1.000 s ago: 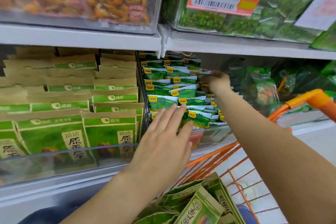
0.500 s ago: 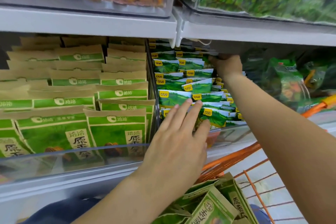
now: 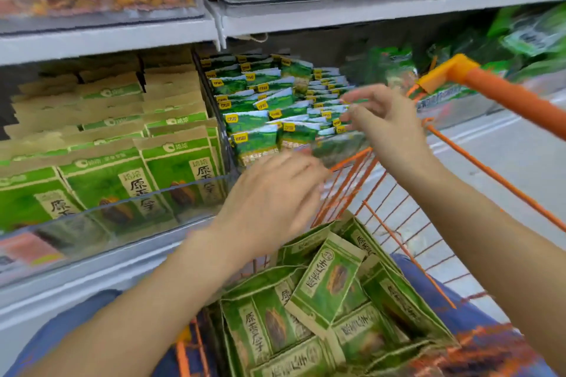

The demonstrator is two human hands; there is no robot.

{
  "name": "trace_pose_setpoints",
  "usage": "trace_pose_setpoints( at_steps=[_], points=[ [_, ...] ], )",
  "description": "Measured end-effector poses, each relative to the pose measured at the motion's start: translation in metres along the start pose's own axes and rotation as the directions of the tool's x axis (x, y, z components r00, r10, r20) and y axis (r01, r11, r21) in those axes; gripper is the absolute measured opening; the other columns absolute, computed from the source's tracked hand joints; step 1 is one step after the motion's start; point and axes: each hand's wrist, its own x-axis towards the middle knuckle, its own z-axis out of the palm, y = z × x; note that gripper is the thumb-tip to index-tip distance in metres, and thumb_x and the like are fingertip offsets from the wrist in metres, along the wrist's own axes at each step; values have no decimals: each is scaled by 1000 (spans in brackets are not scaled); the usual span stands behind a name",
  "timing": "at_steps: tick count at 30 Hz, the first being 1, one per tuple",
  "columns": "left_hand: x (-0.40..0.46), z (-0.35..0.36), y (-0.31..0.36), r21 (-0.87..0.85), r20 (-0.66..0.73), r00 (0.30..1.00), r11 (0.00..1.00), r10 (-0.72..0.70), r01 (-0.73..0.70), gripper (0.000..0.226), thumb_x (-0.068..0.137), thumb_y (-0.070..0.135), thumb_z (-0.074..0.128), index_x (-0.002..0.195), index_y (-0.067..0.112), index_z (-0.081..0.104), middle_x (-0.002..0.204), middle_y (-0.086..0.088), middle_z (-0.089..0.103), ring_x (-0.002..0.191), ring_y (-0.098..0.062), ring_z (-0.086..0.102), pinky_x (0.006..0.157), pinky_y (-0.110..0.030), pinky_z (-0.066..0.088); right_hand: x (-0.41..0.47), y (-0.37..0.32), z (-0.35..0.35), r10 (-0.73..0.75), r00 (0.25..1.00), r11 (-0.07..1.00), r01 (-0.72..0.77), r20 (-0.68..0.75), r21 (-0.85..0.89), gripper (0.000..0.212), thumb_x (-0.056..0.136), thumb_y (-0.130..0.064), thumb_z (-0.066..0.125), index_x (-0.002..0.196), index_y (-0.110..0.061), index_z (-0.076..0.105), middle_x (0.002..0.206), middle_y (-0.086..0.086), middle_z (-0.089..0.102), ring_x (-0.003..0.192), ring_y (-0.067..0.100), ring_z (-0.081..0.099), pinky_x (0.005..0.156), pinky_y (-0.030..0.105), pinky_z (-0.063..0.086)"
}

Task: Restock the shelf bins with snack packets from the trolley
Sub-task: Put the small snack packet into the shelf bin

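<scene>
Orange trolley below; left hand and right hand hover before the bin, fingers loosely spread, holding nothing.

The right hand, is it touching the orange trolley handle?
Apart. In the head view the right hand hangs by the small green packets, and grey shelf shows between it and the trolley handle.

The big green and tan packets in the left shelf bin show the brand 洽洽 and the large words 原香. The packets in the trolley show 原香 too. The small yellow tags are too blurry to read.
</scene>
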Motion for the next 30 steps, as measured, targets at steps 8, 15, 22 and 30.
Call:
trace_pose_setpoints(
  at_steps=[8, 15, 22, 30],
  points=[
    [-26, 54, 46, 184, 854, 484, 981, -193, 66, 30, 99, 28, 40, 111, 7, 58, 108, -18, 63, 96, -37, 61, 75, -39, 51, -71, 36, -33, 171, 835, 694, 275, 522, -666, 16, 91, -24, 49, 91, -17, 63, 74, 2, 63, 83, 28, 63, 66, 34, 44],
    [-43, 57, 48, 434, 897, 211, 862, -388, -260, 37, 101, 26, 43, 125, 0, 53, 123, -15, 56, 110, -33, 57, 77, -39, 46, -83, 63, -21, 302, 730, 604, 351, 613, -716, 26, 94, -22, 44, 103, -9, 65, 98, 13, 68, 95, 31, 61, 76, 35, 51],
    [-7, 13, 37, 23, 786, 471, 781, -400, 624, 20, 86, 36, 66, 80, 20, 56, 69, 5, 57, 64, -11, 56, 53, -27, 39, -80, 49, -39, 88, 854, 519, 400, 513, -756, 33, 103, -37, 30, 104, -15, 55, 99, 10, 66, 96, 31, 60, 64, 31, 35],
    [-19, -35, 44, -548, 569, 600, 285, -562, 786, 44, 79, 35, 75, 113, 11, 61, 91, -3, 75, 76, -16, 68, 59, -25, 47, -88, 17, -46, 11, 864, 981, 89, 504, -175, 55, 79, -76, 32, 81, -30, 63, 66, -6, 69, 63, 6, 64, 67, 32, 50]
  ],
)
